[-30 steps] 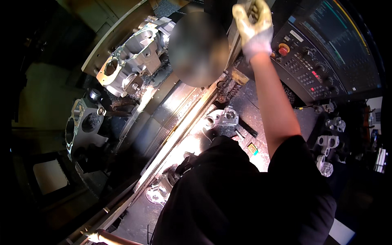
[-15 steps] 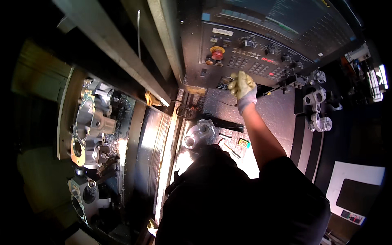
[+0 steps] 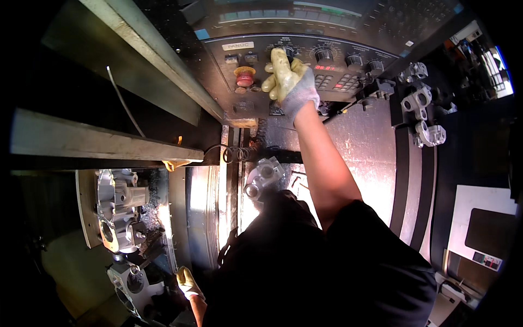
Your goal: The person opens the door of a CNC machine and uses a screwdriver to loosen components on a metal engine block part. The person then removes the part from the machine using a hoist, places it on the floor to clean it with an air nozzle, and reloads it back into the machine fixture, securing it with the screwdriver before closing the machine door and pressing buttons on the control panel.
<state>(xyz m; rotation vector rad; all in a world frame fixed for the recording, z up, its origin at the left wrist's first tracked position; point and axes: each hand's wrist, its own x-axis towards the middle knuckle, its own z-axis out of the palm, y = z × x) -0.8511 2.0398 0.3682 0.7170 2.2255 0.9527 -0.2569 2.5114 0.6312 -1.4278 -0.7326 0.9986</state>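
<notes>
Head view: right hand point(image 3: 290, 82), gloved, at 12 o'clock on the CNC control panel point(image 3: 304, 50). Fingers bent, index up at the rotary selector knob point(image 3: 288, 53); contact likely, but can't tell if it's pinched. Red mushroom pushbutton point(image 3: 244, 79) sits at the hand's 9 o'clock, red digital readout point(image 3: 325, 67) at its 2.

Left hand point(image 3: 187, 282), gloved, down at 7 o'clock, fingers close together, beside the machine opening. Can't tell whether it holds anything.

Upper machined housing point(image 3: 124, 192) at 8-9 o'clock inside the machine, lower housing point(image 3: 132, 282) at 7-8. Loose bored casting point(image 3: 265, 177) just below centre, more castings point(image 3: 422, 117) out at 2. Coiled cable point(image 3: 235, 155) at 10, near centre.
</notes>
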